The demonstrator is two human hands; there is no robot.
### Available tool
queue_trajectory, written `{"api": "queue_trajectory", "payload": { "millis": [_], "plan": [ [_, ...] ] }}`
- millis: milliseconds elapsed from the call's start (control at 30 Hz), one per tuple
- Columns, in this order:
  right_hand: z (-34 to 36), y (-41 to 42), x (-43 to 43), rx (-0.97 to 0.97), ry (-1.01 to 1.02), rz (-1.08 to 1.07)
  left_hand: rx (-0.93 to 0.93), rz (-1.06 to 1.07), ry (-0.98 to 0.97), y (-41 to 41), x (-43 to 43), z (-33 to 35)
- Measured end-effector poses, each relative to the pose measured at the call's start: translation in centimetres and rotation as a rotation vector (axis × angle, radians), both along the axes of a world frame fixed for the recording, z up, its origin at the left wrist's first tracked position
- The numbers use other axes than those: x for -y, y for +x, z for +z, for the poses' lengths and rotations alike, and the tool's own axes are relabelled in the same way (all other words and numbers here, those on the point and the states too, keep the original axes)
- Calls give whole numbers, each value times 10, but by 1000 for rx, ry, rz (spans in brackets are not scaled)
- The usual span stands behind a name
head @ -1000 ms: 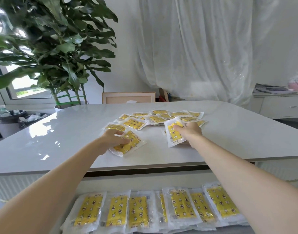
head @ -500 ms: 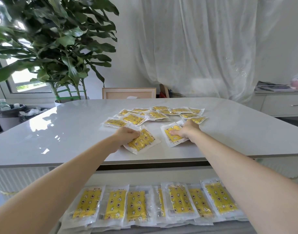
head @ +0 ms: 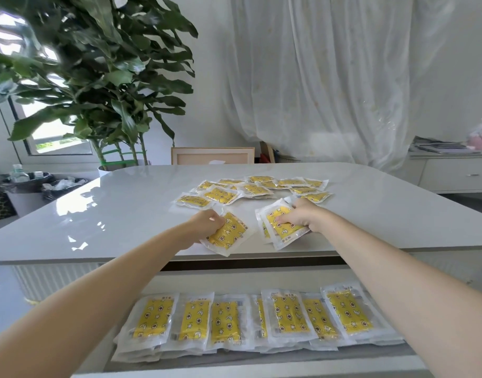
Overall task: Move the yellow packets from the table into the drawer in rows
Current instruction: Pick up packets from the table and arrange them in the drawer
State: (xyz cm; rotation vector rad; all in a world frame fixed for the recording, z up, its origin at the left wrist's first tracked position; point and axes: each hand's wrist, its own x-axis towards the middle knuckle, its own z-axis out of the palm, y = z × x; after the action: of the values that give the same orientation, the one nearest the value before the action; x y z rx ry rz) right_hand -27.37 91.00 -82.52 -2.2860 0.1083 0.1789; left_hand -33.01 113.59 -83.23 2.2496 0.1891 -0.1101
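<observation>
Near the table (head: 125,219) edge, left hand (head: 205,223) curls its fingers onto one packet (head: 229,236); right hand (head: 302,216) pinches a small stack (head: 280,227). Loose packets (head: 256,188) lie at 12 o'clock; a drawer (head: 261,361) row (head: 256,320) at 6.

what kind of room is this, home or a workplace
Probably a home living or dining room, though that is a guess: a large potted plant by a window, sheer curtains, a white table, and a sideboard stacked with papers.

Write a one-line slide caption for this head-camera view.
Left hand and right hand each grip yellow packets on the table above a drawer holding a row.
</observation>
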Motion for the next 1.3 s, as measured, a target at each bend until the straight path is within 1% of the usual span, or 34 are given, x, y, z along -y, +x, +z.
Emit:
{"api": "queue_trajectory", "payload": {
  "millis": [67,200,267,333,500,567,633,733,900,967,1100,1167,1300],
  "plan": [
    [8,-15,-4,7,25,80,-22,-15,-19,-12,-3,6],
    [15,-39,-9,-12,22,228,-38,-100,31,-39,-13,10],
    [16,-51,-13,-23,-5,285,-97,-149,5,-54,-20,11],
    [19,-61,-13,-42,-17,338,-174,-212,38,-67,-25,13],
    [21,-83,-3,-257,-40,497,-337,-379,226,-90,-33,6],
    [14,-86,2,-329,-59,522,-325,-370,301,-94,-31,-6],
    [4,-87,6,-380,-77,537,-301,-321,329,-96,-28,-19],
    [-13,-87,12,-415,-121,553,-277,-228,301,-96,-26,-38],
    [-38,-84,22,-504,-160,549,-299,-7,93,-88,-25,-57],
    [-46,-82,25,-532,-135,530,-332,54,7,-86,-20,-62],
    [-64,-77,33,-563,-60,423,-368,129,-167,-77,-7,-77],
    [-73,-73,37,-560,-21,370,-361,124,-181,-71,-2,-85],
    [-80,-70,42,-551,52,295,-341,107,-147,-60,4,-97]
  ]
}}
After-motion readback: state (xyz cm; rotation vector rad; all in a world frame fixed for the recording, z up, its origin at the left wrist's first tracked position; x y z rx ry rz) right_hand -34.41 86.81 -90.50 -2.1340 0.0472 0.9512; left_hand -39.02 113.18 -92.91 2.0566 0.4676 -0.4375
